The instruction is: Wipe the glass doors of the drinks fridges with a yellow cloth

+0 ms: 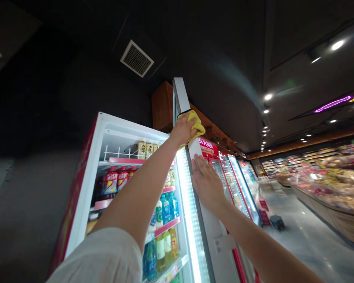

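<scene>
My left hand (183, 129) is raised high and closed on a yellow cloth (197, 125) with a dark edge. It presses the cloth against the upper part of the grey-white door frame (181, 94) of a drinks fridge, whose door stands open. Lower down, my right hand (205, 181) lies flat on the same frame, fingers stretched out and holding nothing. Behind my left arm, the fridge cabinet (98, 133) shows shelves of bottles and cans. A bright light strip (188, 212) runs down the door's inner side.
More drinks fridges (227, 177) stand in a row beyond the door. A wooden box (162, 104) sits above them. On the right, a produce display (327, 200) borders the aisle floor (295, 232), where red crates (264, 216) and a dark object (277, 222) stand.
</scene>
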### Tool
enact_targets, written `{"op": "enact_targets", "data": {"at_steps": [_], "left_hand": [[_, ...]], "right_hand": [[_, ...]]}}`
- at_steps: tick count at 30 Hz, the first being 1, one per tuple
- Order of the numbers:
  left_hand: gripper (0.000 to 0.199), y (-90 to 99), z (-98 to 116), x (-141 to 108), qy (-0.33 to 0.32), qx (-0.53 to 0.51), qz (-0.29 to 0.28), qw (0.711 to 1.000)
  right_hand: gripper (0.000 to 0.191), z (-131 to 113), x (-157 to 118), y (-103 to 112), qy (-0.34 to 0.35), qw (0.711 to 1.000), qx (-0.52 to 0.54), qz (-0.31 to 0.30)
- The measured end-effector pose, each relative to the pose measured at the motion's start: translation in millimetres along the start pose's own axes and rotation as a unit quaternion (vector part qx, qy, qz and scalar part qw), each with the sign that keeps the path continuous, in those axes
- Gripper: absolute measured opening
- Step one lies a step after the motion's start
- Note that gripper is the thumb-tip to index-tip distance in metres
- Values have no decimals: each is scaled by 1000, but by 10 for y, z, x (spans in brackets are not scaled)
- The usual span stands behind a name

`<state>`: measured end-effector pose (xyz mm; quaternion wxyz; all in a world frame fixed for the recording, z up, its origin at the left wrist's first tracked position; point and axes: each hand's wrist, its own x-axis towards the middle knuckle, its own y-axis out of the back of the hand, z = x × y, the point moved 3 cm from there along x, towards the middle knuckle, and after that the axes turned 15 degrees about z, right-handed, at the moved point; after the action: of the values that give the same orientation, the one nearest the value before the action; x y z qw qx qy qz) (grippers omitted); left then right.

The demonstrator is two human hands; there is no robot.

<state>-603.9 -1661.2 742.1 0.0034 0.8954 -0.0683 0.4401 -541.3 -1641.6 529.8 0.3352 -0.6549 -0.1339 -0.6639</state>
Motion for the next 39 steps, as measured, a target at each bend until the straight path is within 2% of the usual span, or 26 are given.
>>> {"op": "enact_targets", "data": {"at_steps": [2,5,9,11,14,17,19,21,23,26,29,31,33,39], "left_hand": [[53,-15,75,-92,-1,-10,5,1000],[53,-7,209,-395,-19,-41,3,999],[56,5,305,-664,-18,-87,19,996],[63,-13,319,-695,-1,-104,32,994],[83,-53,346,-716,27,-139,57,988],[90,-76,383,-768,64,-164,81,981],[92,-65,404,-833,97,-170,96,976],[93,-34,441,-944,105,-188,96,972],[90,9,505,-1115,78,-215,80,970],[81,68,597,-1431,42,-227,62,971],[75,85,617,-1613,52,-210,71,974],[71,79,567,-1581,66,-200,90,974],[65,69,468,-1440,74,-183,113,974],[55,4,30,-815,103,-126,140,977]], "right_hand": [[51,39,-46,35,3,1000,12,-7],[48,127,-157,134,14,999,45,2],[49,329,-145,312,2,990,121,71],[56,435,27,354,-7,981,153,115],[62,544,472,293,-11,969,195,151],[60,599,915,121,-19,967,219,129],[54,624,1053,1,-27,971,219,90],[50,645,1017,-69,-27,974,216,59],[48,661,839,-71,-12,976,215,45],[49,675,491,12,20,974,225,28],[53,673,288,97,63,972,227,-8],[56,670,306,104,90,972,214,-33],[56,667,446,62,100,974,198,-40],[52,597,1190,-206,68,985,160,11]]}}
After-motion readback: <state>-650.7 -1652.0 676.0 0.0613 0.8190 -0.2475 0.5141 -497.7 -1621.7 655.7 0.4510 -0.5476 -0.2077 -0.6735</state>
